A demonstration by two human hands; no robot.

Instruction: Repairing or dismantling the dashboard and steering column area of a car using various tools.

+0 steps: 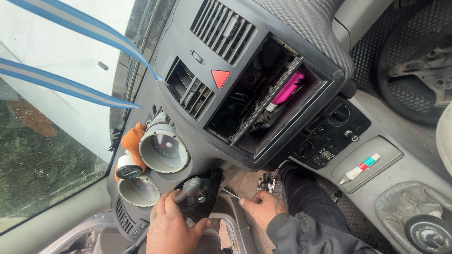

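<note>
I look down at a car dashboard. My left hand grips a black steering-column part with a lock cylinder at the bottom centre. My right hand pinches a thin metal tool whose tip points at that black part. Just above my right hand lies a small bunch of metal pieces. A dark sleeve covers my right forearm.
The grey instrument cluster hangs loose by an orange cloth. The centre console's radio bay is open, with a pink object inside. A small tube lies in a console tray. Gear lever boot at lower right.
</note>
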